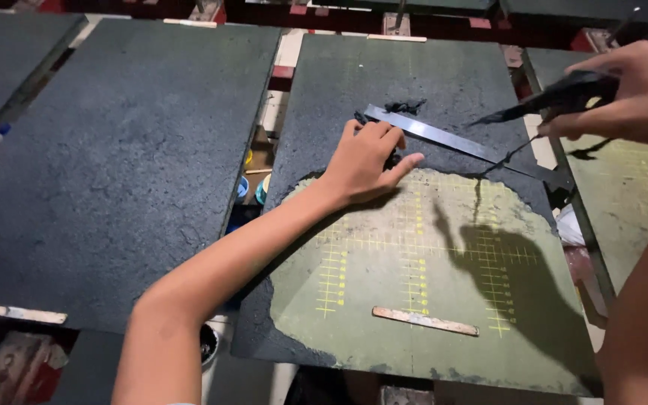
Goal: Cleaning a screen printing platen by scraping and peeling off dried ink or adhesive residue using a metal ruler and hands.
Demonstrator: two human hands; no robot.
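Note:
My left hand (pixel 365 161) presses flat on a green board (pixel 414 300) marked with yellow grid lines, at the edge of its black coating (pixel 414 71). Just beyond the fingers a long metal strip (pixel 444 137) lies slanted across the board. A small clump of black scrapings (pixel 405 107) sits above the strip. My right hand (pixel 635 94) hovers at the upper right, closed around a strip of peeled black coating (pixel 556 100) that tapers into a thin strand down toward the board.
A flat wooden stick (pixel 425 321) lies near the board's front edge. A large black-coated board (pixel 121 157) lies to the left, another green board (pixel 624 195) to the right. Small paint pots (pixel 253 187) show in the gap between boards.

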